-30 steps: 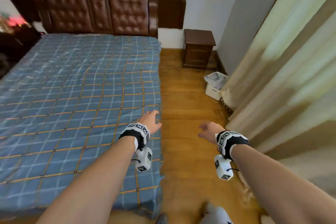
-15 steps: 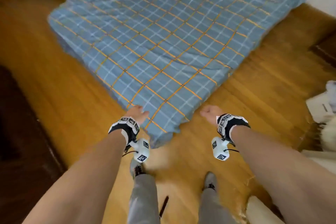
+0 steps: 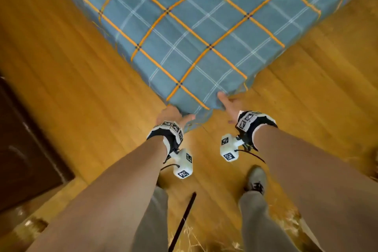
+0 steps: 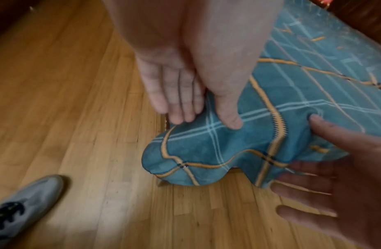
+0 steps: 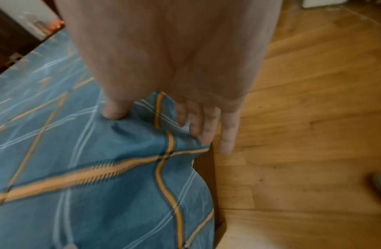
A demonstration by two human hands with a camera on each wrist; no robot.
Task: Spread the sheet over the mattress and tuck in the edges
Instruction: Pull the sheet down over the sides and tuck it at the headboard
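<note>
A blue plaid sheet (image 3: 184, 37) with orange lines lies spread over the mattress, its near corner pointing at me. My left hand (image 3: 173, 113) is at the left side of that corner. In the left wrist view the left hand (image 4: 206, 116) has its thumb on top of the sheet (image 4: 206, 151) and straight fingers down the side. My right hand (image 3: 229, 104) is at the corner's right side. Its thumb dents the sheet (image 5: 100, 168) from above, a fold of cloth stands between thumb and fingers, and the right hand (image 5: 155, 121) pinches that overhanging cloth.
Wooden floor (image 3: 71, 67) surrounds the bed corner. Dark wooden furniture (image 3: 24, 139) stands at the left. My grey shoe (image 3: 255, 178) is on the floor just behind the corner, and a thin black strip (image 3: 184, 217) lies between my legs. The bed's wooden base (image 5: 206, 168) shows under the sheet.
I have gone from the bed's side to its foot corner. Both hands dropped from mid-air onto the sheet corner, the right taking hold of the overhang.
</note>
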